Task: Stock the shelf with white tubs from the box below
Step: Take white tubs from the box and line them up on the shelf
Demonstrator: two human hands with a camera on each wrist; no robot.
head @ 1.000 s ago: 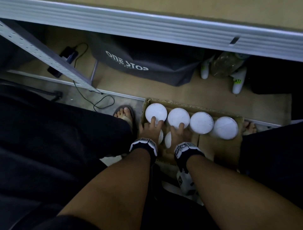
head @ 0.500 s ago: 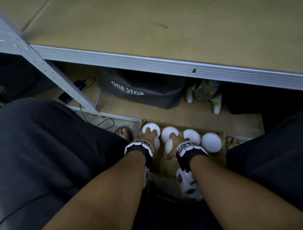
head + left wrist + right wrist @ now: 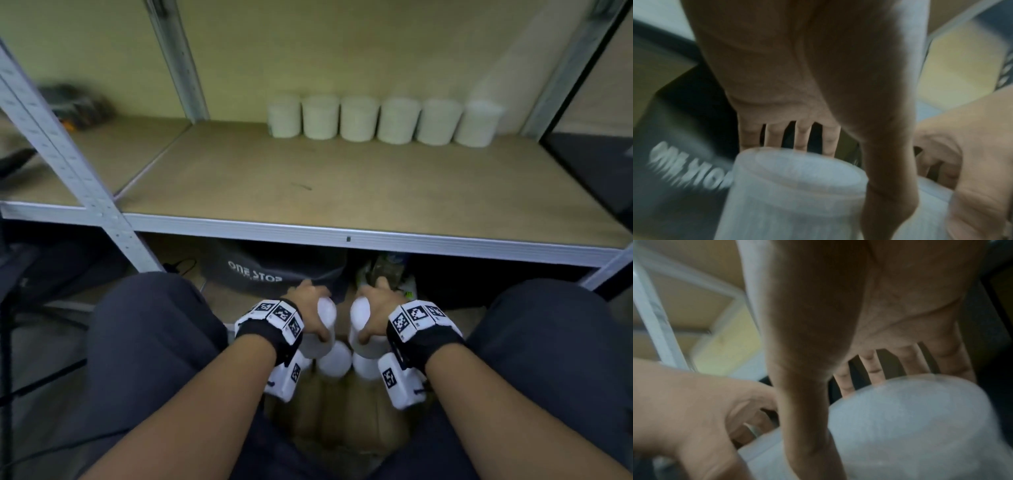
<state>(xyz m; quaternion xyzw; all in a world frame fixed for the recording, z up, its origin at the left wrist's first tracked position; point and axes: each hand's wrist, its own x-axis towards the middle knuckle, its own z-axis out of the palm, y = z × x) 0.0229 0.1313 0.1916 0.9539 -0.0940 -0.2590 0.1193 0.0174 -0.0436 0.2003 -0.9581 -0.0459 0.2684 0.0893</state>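
With the left hand (image 3: 310, 301) curled round one white tub (image 3: 323, 325) and the right hand (image 3: 376, 301) round another (image 3: 363, 325), both above the box (image 3: 342, 418), the carry is in hand; next they must clear the shelf (image 3: 342, 192) edge and stand beside the back row (image 3: 380, 120).

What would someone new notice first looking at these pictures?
Probably the two hands low in the middle: the left hand and the right hand each grip a white tub, the left tub and the right tub, above the cardboard box. Next, the row of six white tubs standing at the back right of the shelf.
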